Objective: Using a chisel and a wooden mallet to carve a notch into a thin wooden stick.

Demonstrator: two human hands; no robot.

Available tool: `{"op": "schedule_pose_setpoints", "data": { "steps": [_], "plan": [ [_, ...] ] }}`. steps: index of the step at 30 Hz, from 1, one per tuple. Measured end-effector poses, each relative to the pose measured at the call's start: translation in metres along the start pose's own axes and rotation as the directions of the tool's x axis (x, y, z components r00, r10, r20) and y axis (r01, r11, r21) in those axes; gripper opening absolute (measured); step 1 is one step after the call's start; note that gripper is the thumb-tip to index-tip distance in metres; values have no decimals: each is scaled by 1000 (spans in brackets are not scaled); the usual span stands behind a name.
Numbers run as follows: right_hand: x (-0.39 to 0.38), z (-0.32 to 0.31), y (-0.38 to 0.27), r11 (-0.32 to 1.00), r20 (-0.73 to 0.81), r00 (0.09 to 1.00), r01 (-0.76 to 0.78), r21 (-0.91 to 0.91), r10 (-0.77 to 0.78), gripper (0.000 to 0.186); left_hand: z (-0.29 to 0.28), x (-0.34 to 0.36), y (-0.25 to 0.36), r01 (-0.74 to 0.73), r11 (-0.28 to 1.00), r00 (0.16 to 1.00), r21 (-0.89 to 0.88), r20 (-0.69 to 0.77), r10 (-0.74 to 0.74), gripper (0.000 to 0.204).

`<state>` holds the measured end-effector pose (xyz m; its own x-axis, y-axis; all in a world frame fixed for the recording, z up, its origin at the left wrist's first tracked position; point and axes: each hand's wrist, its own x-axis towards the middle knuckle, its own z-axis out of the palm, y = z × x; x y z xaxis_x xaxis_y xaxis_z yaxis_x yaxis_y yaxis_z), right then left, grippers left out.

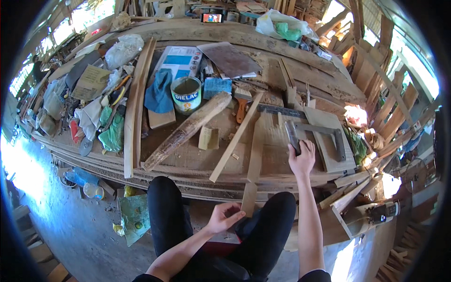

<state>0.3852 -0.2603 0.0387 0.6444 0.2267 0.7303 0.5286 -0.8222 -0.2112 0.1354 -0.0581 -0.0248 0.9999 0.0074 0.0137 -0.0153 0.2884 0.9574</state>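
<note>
A long, thin wooden strip (255, 157) lies on the workbench, its near end jutting past the front edge above my lap. My left hand (226, 217) is closed at that end, thumb and fingers at its left edge. Farther right, my right hand (302, 157) grips a narrow dark grey tool (292, 135) whose exact kind I cannot make out. Just beyond that hand, a dark metal L-shaped square (324, 129) rests partly on a pale board (329, 141). A dark flat bar (282, 111) lies crosswise behind the tool.
Left of the strip are a thinner stick (236, 137), a rough wooden piece (188, 131), a sandpaper piece (208, 138), a brush (242, 104) and a tin can (186, 95). Bags and cloths (91, 113) crowd the far left. Scrap wood leans at right.
</note>
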Motion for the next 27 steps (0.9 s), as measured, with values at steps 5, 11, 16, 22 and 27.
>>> {"op": "schedule_pose_setpoints", "data": {
  "steps": [5,11,16,22,27],
  "plan": [
    [3,-5,-3,994,-206,978,38,106,-15,29,4,5,10,126,986,988,-107,-76,-135,27],
    [-8,-19,-17,900,-398,869,-109,422,292,25,-8,6,-5,107,978,989,-182,-81,-123,37],
    [22,-55,-59,45,73,627,-170,984,776,20,-13,2,6,131,975,977,-179,-141,-157,39],
    [49,-55,-120,-182,279,827,-216,959,489,16,-17,6,3,126,973,975,-193,-159,-157,39],
    [63,-45,-128,-62,149,846,-137,989,513,22,-16,7,7,127,973,985,-193,-93,-147,34]
  ]
}}
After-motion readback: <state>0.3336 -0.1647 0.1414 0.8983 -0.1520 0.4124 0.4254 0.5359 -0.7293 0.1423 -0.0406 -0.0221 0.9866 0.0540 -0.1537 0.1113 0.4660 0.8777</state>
